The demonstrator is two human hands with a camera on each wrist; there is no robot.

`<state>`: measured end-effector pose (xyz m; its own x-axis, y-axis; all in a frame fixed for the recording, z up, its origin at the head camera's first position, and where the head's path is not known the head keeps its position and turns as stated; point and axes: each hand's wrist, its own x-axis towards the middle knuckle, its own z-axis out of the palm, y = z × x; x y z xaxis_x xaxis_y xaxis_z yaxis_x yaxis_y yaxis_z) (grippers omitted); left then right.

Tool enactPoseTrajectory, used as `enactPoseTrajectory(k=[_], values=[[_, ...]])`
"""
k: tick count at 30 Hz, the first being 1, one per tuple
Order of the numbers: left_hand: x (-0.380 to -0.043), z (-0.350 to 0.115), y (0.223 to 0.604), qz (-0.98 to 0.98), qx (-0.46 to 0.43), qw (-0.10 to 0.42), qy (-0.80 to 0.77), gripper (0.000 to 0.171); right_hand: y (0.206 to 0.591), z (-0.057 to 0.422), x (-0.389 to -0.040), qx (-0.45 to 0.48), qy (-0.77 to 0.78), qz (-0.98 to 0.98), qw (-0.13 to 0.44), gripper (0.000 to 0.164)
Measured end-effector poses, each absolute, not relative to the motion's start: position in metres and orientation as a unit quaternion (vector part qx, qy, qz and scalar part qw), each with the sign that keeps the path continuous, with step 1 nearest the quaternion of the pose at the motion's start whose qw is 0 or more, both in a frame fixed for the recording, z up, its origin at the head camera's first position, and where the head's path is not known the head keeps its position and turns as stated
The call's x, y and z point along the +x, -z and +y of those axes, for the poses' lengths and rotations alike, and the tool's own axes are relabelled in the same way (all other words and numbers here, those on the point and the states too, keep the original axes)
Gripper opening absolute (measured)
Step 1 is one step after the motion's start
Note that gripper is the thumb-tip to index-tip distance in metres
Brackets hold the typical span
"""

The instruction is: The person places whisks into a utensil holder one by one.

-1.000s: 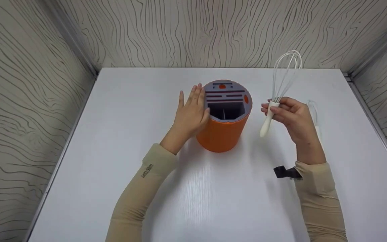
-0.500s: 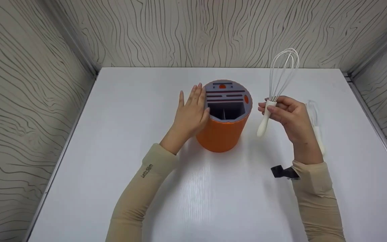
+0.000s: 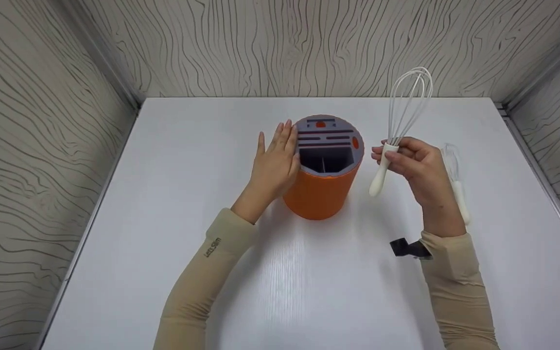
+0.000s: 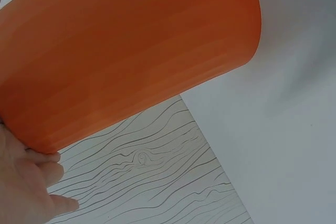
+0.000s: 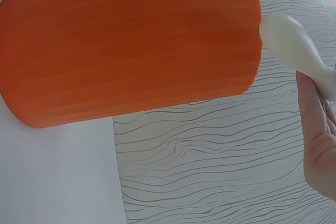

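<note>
An orange cylindrical knife block (image 3: pixel 320 197) with a grey slotted top stands upright on the white table. My left hand (image 3: pixel 274 167) lies with straight fingers against the left side of its upper rim. To the right of the block, my right hand (image 3: pixel 421 167) pinches a whisk (image 3: pixel 385 167) near the top of its white handle, thumb in front. The wire loops point up and the handle hangs down, tilted to the left. In the right wrist view the handle's rounded end (image 5: pixel 286 38) overlaps the block's top edge.
A second white-handled utensil (image 3: pixel 460 199) lies on the table (image 3: pixel 173 184) behind my right wrist, partly hidden by it. Wood-patterned walls (image 3: pixel 270 48) enclose the table at the back and sides. A black strap (image 3: pixel 409 248) shows at my right sleeve.
My right hand has moved slightly left with the whisk, closer to the knife block. More of the utensil behind the wrist now shows. My left hand has stayed in place.
</note>
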<state>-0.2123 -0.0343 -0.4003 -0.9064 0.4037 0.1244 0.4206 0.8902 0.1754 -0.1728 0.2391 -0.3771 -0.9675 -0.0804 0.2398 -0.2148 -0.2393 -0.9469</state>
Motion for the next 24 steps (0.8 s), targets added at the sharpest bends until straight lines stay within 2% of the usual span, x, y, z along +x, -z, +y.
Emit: enactPoseTrajectory(k=[24], values=[[-0.2126,-0.0294,0.4037,-0.975,-0.188,0.065,0.100,0.058,0.3709,0.2299,-0.1738,0.125,-0.783,-0.608,0.046,0.015]])
